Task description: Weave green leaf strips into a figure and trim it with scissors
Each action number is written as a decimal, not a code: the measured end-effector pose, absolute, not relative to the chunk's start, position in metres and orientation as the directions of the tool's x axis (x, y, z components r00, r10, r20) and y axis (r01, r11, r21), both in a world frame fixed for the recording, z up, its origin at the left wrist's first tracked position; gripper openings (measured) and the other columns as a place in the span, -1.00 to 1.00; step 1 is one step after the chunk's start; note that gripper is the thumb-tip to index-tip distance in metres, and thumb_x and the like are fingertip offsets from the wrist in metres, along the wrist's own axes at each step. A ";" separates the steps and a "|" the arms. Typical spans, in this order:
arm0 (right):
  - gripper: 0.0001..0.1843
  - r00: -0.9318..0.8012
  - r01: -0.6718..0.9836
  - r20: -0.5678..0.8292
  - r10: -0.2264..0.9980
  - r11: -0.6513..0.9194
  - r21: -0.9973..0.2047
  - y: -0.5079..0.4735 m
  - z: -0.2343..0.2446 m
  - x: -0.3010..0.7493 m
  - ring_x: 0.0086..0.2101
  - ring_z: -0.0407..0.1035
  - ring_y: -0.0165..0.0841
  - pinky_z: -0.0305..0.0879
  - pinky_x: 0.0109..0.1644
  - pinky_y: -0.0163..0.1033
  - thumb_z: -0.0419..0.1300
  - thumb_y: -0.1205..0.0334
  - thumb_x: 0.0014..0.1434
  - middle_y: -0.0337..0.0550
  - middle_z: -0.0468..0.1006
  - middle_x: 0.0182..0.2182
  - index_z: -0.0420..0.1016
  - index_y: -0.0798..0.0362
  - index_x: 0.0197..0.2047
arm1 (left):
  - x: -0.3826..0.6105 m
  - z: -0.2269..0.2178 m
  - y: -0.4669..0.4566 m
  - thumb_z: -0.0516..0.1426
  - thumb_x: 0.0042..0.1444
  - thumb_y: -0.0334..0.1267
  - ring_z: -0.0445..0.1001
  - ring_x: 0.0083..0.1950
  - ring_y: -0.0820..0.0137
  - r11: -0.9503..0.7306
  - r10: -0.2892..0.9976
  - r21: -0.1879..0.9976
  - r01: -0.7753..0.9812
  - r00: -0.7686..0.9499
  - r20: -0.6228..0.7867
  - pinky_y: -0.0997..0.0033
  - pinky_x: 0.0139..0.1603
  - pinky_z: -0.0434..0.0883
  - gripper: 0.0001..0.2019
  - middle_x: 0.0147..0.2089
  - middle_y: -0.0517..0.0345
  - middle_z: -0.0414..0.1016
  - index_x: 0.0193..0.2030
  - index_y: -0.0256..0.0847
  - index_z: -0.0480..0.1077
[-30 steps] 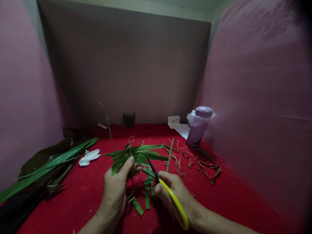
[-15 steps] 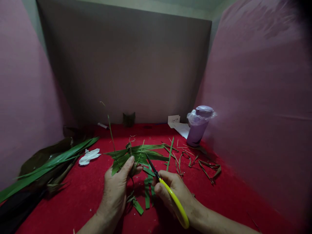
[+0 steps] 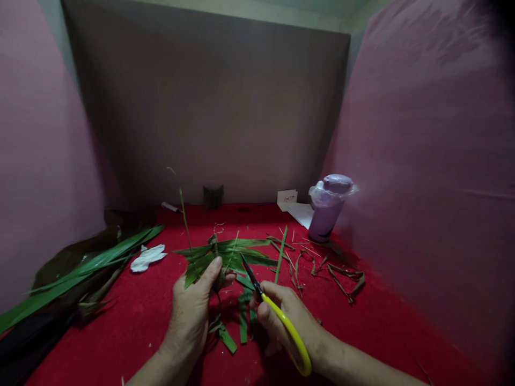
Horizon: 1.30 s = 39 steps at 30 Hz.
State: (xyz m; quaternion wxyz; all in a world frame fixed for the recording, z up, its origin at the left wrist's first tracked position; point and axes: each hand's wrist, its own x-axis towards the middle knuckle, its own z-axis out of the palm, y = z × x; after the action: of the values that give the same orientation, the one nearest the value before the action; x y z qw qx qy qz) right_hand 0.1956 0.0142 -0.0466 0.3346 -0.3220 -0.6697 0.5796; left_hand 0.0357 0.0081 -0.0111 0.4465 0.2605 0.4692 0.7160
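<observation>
My left hand is closed on a folded green leaf piece over the red cloth, thumb pressed along it; a thin stalk rises from it. My right hand grips yellow-handled scissors, whose dark blades point up-left at the leaf beside my left thumb. Cut green strips lie on the cloth between my two hands.
A red cloth covers the table, walled by pink and grey boards. Long green leaves lie at left beside a white scrap. A lilac lidded cup and white papers stand at back right. Dry brown trimmings are scattered at right.
Hardly anything has moved: the scissor blades have edged slightly up toward the leaf, and the thin stalk leans a little to the right.
</observation>
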 end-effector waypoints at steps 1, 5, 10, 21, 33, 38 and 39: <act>-0.48 -0.568 0.042 0.079 0.819 0.125 -0.991 0.014 -0.046 0.196 -0.65 0.10 -0.58 0.26 -0.66 -0.47 0.05 -0.25 0.05 -0.38 0.13 -0.59 0.26 0.10 -0.28 | 0.036 -0.011 0.008 0.28 -0.17 -0.26 0.51 -0.50 0.43 -0.157 0.883 0.904 -0.397 -0.466 -0.051 0.46 -0.40 0.49 -0.82 -0.51 0.24 0.51 -0.42 -0.29 0.43; -0.47 -0.571 0.039 0.082 0.817 0.127 -0.991 0.014 -0.044 0.196 -0.63 0.09 -0.58 0.27 -0.65 -0.48 0.05 -0.25 0.04 -0.37 0.13 -0.58 0.27 0.11 -0.27 | 0.036 -0.010 0.009 0.28 -0.18 -0.26 0.51 -0.50 0.43 -0.150 0.881 0.902 -0.404 -0.470 -0.064 0.48 -0.41 0.49 -0.82 -0.52 0.25 0.50 -0.44 -0.28 0.43; -0.46 -0.573 0.049 0.075 0.816 0.126 -0.991 0.014 -0.045 0.197 -0.63 0.11 -0.56 0.26 -0.66 -0.48 0.05 -0.27 0.04 -0.36 0.14 -0.58 0.27 0.11 -0.28 | 0.037 -0.011 0.011 0.28 -0.19 -0.26 0.52 -0.50 0.42 -0.149 0.880 0.905 -0.399 -0.470 -0.062 0.47 -0.40 0.49 -0.82 -0.52 0.23 0.51 -0.44 -0.29 0.43; -0.46 -0.579 0.056 0.075 0.812 0.131 -0.990 0.015 -0.042 0.197 -0.63 0.09 -0.57 0.26 -0.66 -0.47 0.07 -0.27 0.02 -0.36 0.16 -0.58 0.28 0.11 -0.29 | 0.037 -0.011 0.010 0.28 -0.17 -0.25 0.52 -0.50 0.41 -0.159 0.875 0.909 -0.386 -0.481 -0.051 0.46 -0.40 0.49 -0.82 -0.52 0.24 0.51 -0.43 -0.28 0.43; -0.45 -0.569 0.081 0.055 0.820 0.123 -0.989 0.014 -0.043 0.197 -0.62 0.09 -0.56 0.26 -0.66 -0.46 0.06 -0.28 0.02 -0.37 0.12 -0.59 0.29 0.11 -0.30 | 0.036 -0.013 0.010 0.27 -0.15 -0.25 0.52 -0.48 0.42 -0.161 0.887 0.918 -0.362 -0.461 -0.026 0.46 -0.38 0.49 -0.83 -0.51 0.24 0.52 -0.43 -0.28 0.44; -0.49 -0.546 0.065 0.062 0.835 0.116 -0.991 0.014 -0.047 0.197 -0.66 0.07 -0.57 0.25 -0.69 -0.46 0.05 -0.25 0.05 -0.40 0.09 -0.62 0.26 0.09 -0.31 | 0.036 -0.012 0.010 0.27 -0.15 -0.25 0.52 -0.49 0.42 -0.154 0.884 0.914 -0.375 -0.466 -0.043 0.47 -0.39 0.49 -0.83 -0.52 0.24 0.51 -0.43 -0.28 0.43; -0.51 -0.548 0.064 0.068 0.834 0.122 -0.990 0.014 -0.047 0.197 -0.67 0.07 -0.57 0.25 -0.68 -0.46 0.04 -0.24 0.07 -0.40 0.09 -0.62 0.25 0.09 -0.32 | 0.036 -0.012 0.010 0.27 -0.16 -0.25 0.52 -0.49 0.42 -0.154 0.882 0.912 -0.380 -0.469 -0.047 0.47 -0.39 0.49 -0.83 -0.52 0.24 0.51 -0.43 -0.28 0.43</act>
State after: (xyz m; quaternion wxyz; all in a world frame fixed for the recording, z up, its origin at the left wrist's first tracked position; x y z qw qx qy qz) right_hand 0.1970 0.0144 -0.0475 0.3371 -0.3355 -0.6689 0.5713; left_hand 0.0363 0.0101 -0.0119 0.4428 0.2635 0.4765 0.7123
